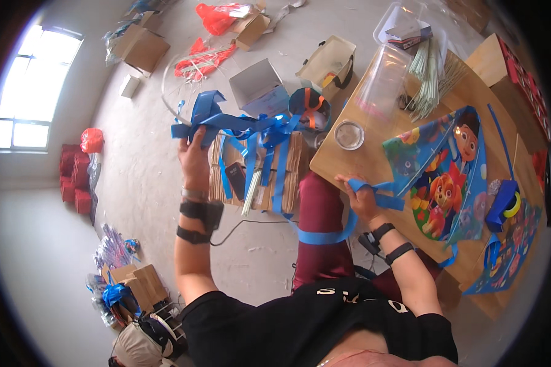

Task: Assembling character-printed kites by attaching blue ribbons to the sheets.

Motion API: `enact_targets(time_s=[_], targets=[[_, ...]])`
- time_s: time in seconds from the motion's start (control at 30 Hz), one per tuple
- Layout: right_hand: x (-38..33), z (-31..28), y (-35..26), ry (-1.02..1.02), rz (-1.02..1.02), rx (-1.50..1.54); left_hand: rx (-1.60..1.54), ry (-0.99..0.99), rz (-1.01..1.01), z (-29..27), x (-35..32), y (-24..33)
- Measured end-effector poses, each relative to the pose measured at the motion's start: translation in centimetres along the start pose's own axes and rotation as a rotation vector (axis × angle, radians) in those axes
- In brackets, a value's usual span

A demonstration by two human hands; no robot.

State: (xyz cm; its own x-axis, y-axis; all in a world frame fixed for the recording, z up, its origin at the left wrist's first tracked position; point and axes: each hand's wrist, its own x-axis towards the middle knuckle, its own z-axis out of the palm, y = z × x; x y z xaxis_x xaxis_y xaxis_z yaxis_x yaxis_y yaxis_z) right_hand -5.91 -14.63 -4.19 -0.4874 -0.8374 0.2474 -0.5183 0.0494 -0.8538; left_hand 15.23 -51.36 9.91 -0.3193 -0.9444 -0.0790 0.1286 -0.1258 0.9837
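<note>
My left hand (194,158) is raised at the left of a stack of brown cardboard (291,165), its fingers closed on a bunch of blue ribbon (207,110). More loops of blue ribbon lie over the stack. My right hand (362,200), at the table's near left edge, grips a blue ribbon tail (382,194). From that hand a length of ribbon (324,237) curves down across my thigh. Just beyond the right hand, a colourful cartoon-printed kite (441,177) lies on the wooden table (367,156).
On the table are a round clear container (349,134), a bundle of pale thin rods (427,76), and a blue tape dispenser (502,205). A dark phone (235,179) rests on the cardboard stack. Open boxes (258,85) and red plastic (217,18) lie on the floor beyond.
</note>
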Motion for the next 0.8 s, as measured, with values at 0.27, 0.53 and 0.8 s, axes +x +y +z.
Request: enact_targets(time_s=[0.27,0.53,0.8], targets=[[-0.1,0.2,-0.5,0.015,-0.006,-0.052,0.164,0.305,0.122,-0.1,-21.9,-10.6],[0.1,0.5,-0.5,0.025,-0.026,-0.049,0.291,0.498,-0.276,-5.8,-32.2,-28.2],[0.3,0.8,-0.9,0.040,-0.029,-0.065,-0.270,0.799,-0.924,-12.0,-32.3,-31.2]])
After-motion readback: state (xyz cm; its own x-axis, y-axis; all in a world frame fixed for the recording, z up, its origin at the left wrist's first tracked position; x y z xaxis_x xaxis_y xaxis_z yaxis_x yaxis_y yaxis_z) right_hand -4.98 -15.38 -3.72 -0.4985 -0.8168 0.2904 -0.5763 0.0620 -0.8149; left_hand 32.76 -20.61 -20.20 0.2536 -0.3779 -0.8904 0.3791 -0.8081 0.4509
